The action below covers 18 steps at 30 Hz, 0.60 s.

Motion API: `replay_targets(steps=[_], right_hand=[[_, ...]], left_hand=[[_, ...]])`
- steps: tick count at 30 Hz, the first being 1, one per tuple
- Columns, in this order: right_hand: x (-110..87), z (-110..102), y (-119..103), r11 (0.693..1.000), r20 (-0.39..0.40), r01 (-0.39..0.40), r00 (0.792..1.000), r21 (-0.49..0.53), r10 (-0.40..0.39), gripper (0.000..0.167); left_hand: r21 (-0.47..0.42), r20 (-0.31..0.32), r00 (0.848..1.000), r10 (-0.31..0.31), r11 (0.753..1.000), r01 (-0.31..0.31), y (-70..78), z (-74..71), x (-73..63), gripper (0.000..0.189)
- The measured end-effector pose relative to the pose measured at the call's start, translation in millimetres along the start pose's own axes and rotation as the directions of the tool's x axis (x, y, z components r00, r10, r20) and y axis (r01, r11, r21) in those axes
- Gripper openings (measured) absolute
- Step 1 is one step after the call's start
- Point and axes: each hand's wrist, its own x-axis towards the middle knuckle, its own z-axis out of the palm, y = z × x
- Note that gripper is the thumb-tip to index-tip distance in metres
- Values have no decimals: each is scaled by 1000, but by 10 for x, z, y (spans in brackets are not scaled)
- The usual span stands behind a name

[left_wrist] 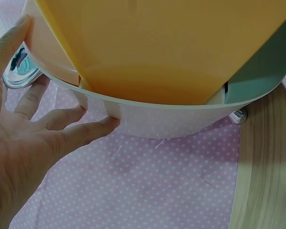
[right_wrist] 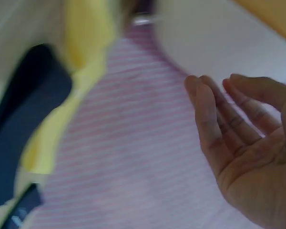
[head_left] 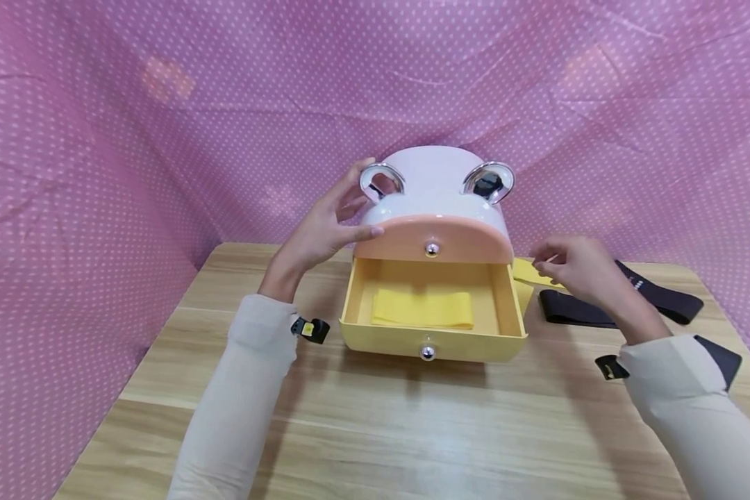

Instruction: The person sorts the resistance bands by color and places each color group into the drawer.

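Observation:
A white storage box (head_left: 434, 173) with shiny chrome ears stands at the back of the table. Its peach upper drawer (head_left: 400, 239) is closed, while the yellow lower drawer (head_left: 475, 345) is pulled out. Inside lies a folded yellow band (head_left: 421, 309). My left hand (head_left: 321, 226) rests against the box's left side, thumb on the peach front; in the left wrist view its spread fingertips (left_wrist: 112, 125) touch the white wall. To the right of the box, my right hand (head_left: 578, 267) hovers with loosely bent fingers and nothing in them, close over another yellow band (head_left: 531, 271).
Black bands (head_left: 575, 309) lie on the wooden table (head_left: 425, 430) right of the box, one with white print. A dark flat piece (head_left: 721, 357) shows beside the right sleeve. A pink dotted cloth (head_left: 275, 83) hangs behind and along the sides.

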Motion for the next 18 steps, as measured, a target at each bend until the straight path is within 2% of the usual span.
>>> replay_targets(steps=[3, 7, 12, 18], right_hand=[[64, 114, 179, 999, 10, 43, 999, 3, -43, 17], [130, 249, 361, 994, 28, 76, 997, 74, -78, 17], [199, 368, 508, 985, 78, 39, 996, 168, -53, 19], [277, 456, 624, 985, 112, 39, 992, 166, -58, 21]], left_hand=[[-2, 0, 1000, 3, 1000, -3, -6, 2, 0, 100], [-1, -1, 1000, 5, 1000, -5, -11, 0, 2, 100], [-8, 2, 1000, 5, 1000, -5, -12, -1, 3, 100], [1, -2, 1000, 8, 1000, -8, -9, -2, 0, 100]])
